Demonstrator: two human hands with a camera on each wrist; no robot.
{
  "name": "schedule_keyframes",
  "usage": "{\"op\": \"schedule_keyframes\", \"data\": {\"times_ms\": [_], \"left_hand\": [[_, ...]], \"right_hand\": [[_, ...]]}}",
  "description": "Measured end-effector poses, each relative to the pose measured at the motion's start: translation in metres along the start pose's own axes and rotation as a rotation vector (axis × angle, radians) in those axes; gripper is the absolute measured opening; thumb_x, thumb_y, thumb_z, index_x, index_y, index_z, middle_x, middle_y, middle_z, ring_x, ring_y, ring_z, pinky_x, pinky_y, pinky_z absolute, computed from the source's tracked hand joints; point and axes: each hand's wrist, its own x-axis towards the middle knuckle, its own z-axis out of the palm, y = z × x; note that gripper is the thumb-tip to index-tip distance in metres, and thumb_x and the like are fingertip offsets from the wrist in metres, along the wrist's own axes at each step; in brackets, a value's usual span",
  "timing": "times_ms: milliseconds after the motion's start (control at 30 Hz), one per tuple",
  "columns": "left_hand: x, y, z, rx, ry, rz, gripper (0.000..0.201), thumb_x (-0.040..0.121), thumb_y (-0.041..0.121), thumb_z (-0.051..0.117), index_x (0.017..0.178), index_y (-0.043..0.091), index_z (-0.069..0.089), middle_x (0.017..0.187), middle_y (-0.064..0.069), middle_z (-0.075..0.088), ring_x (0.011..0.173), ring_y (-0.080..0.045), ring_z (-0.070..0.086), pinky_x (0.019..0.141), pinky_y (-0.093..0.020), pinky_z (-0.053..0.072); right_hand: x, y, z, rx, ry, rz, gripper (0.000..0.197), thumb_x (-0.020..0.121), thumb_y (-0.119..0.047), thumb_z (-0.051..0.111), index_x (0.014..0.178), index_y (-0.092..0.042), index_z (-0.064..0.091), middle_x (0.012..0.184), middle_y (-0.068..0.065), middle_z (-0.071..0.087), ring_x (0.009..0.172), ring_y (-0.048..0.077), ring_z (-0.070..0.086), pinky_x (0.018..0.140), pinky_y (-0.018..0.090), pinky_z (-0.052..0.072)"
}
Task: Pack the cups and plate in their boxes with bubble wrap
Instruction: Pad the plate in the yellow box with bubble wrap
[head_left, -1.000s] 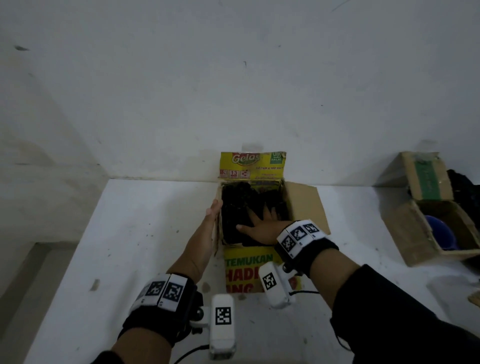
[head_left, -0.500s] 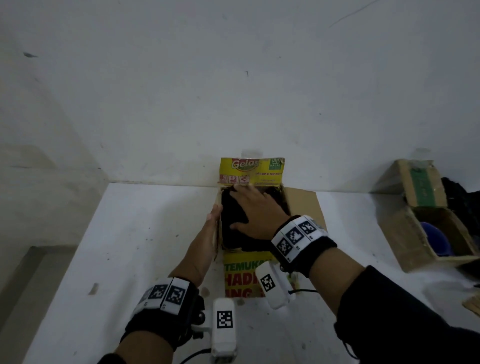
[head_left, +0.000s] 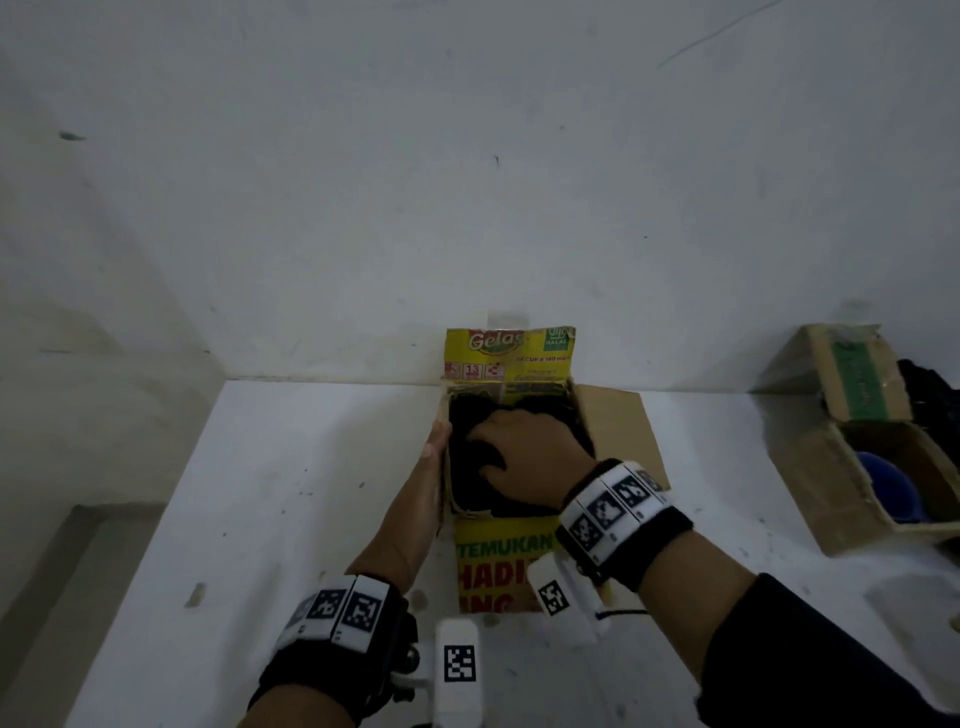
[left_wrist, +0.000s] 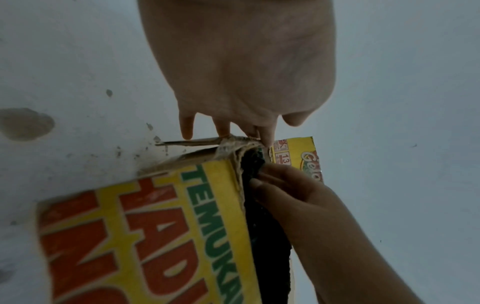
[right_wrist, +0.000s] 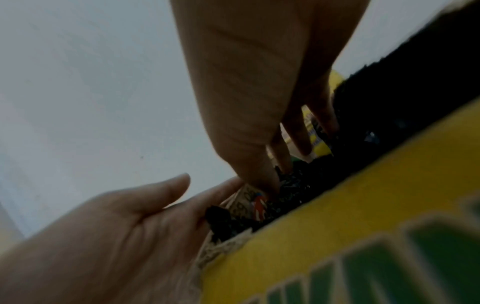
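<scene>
A yellow printed cardboard box (head_left: 498, 561) stands open at the back of the white table, against the wall. Black bubble wrap (head_left: 467, 493) fills it and hides whatever lies underneath. My left hand (head_left: 436, 441) lies flat against the outside of the box's left wall, fingers straight, as the left wrist view also shows (left_wrist: 228, 131). My right hand (head_left: 498, 436) is inside the box, its fingertips (right_wrist: 270, 185) pushing down into the bubble wrap (right_wrist: 298, 185) near the far left corner. The right hand (left_wrist: 267, 181) sits on top of the wrap (left_wrist: 267, 236).
A second brown cardboard box (head_left: 831, 483) stands open at the right with a blue cup (head_left: 883, 483) inside. Something dark (head_left: 930, 389) lies behind it. The wall is right behind both boxes. The table's left edge (head_left: 156, 519) drops to a lower floor.
My right hand moved from lying flat on the near part of the wrap toward the far left corner, fingers now digging down. The left hand stayed on the box's side.
</scene>
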Motion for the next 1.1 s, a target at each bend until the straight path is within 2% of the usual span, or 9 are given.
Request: {"op": "schedule_keyframes", "data": {"times_ms": [67, 200, 467, 567, 667, 767, 867, 967, 1100], "left_hand": [[0.001, -0.003, -0.001, -0.013, 0.006, 0.01, 0.045, 0.101, 0.031, 0.012, 0.145, 0.027, 0.022, 0.141, 0.018, 0.024, 0.127, 0.003, 0.025, 0.096, -0.011, 0.028], [0.005, -0.01, 0.0, 0.015, 0.034, 0.025, 0.044, 0.102, 0.031, 0.012, 0.144, 0.028, 0.022, 0.153, 0.01, 0.016, 0.125, 0.006, 0.017, 0.116, -0.029, 0.018], [0.009, -0.021, -0.003, 0.032, 0.036, 0.009, 0.044, 0.101, 0.04, 0.015, 0.143, 0.037, 0.023, 0.147, 0.02, 0.014, 0.138, -0.003, 0.015, 0.118, -0.036, 0.016], [0.013, -0.027, -0.01, -0.034, 0.023, -0.017, 0.054, 0.085, 0.069, 0.025, 0.136, 0.051, 0.031, 0.151, 0.022, 0.009, 0.14, -0.003, 0.013, 0.118, -0.042, 0.016], [0.018, -0.035, -0.017, -0.05, 0.001, -0.027, 0.074, 0.062, 0.086, 0.033, 0.131, 0.058, 0.035, 0.154, 0.016, 0.017, 0.142, -0.006, 0.016, 0.118, -0.046, 0.016], [0.018, -0.036, -0.016, -0.063, -0.017, -0.017, 0.074, 0.063, 0.089, 0.035, 0.13, 0.059, 0.034, 0.154, 0.016, 0.016, 0.142, -0.006, 0.016, 0.117, -0.046, 0.016], [0.017, -0.034, -0.014, -0.071, 0.002, -0.027, 0.067, 0.071, 0.083, 0.032, 0.132, 0.056, 0.034, 0.155, 0.016, 0.016, 0.142, -0.006, 0.016, 0.118, -0.045, 0.016], [0.017, -0.034, -0.017, -0.055, 0.004, -0.042, 0.087, 0.053, 0.094, 0.038, 0.132, 0.058, 0.032, 0.154, 0.019, 0.018, 0.141, -0.005, 0.018, 0.117, -0.044, 0.017], [0.019, -0.035, -0.017, -0.05, 0.005, -0.051, 0.072, 0.064, 0.089, 0.032, 0.13, 0.059, 0.034, 0.154, 0.017, 0.018, 0.141, -0.006, 0.019, 0.117, -0.045, 0.018]], "right_hand": [[-0.011, 0.006, 0.0, -0.105, 0.133, 0.053, 0.058, 0.085, -0.043, 0.053, 0.139, -0.026, 0.04, 0.151, 0.009, 0.029, 0.139, 0.032, 0.024, 0.112, 0.048, 0.022], [-0.018, 0.017, 0.024, -0.052, -0.121, 0.305, 0.082, 0.089, -0.065, 0.035, 0.15, -0.029, -0.006, 0.156, 0.014, -0.018, 0.143, 0.036, -0.017, 0.116, 0.046, -0.006], [0.006, 0.017, 0.044, 0.109, -0.353, 0.455, 0.081, 0.091, -0.065, 0.031, 0.149, -0.026, -0.01, 0.153, 0.013, -0.029, 0.141, 0.034, -0.024, 0.117, 0.046, -0.003], [0.005, 0.02, 0.033, 0.144, -0.417, 0.426, 0.08, 0.091, -0.065, 0.031, 0.15, -0.024, -0.005, 0.155, 0.012, -0.025, 0.142, 0.036, -0.02, 0.117, 0.049, 0.002], [0.0, 0.014, 0.011, 0.004, -0.38, 0.363, 0.075, 0.09, -0.061, 0.039, 0.149, -0.02, 0.017, 0.157, 0.014, 0.006, 0.142, 0.04, 0.012, 0.111, 0.051, 0.025], [-0.001, -0.004, 0.001, -0.067, -0.01, 0.292, 0.065, 0.09, -0.051, 0.045, 0.14, -0.013, 0.029, 0.143, 0.013, 0.037, 0.128, 0.034, 0.038, 0.099, 0.048, 0.039], [0.004, -0.014, 0.019, 0.091, 0.114, 0.214, 0.072, 0.091, -0.053, 0.043, 0.148, -0.018, 0.015, 0.157, 0.004, 0.013, 0.145, 0.028, 0.009, 0.112, 0.055, 0.02], [0.009, -0.012, 0.044, 0.149, -0.14, 0.219, 0.066, 0.097, -0.054, 0.025, 0.15, -0.029, -0.004, 0.158, -0.006, -0.014, 0.145, 0.023, -0.016, 0.116, 0.054, 0.001], [0.018, -0.01, 0.051, 0.187, -0.354, 0.25, 0.061, 0.098, -0.053, 0.016, 0.149, -0.032, -0.008, 0.157, -0.007, -0.02, 0.145, 0.022, -0.017, 0.115, 0.053, -0.004]]}}
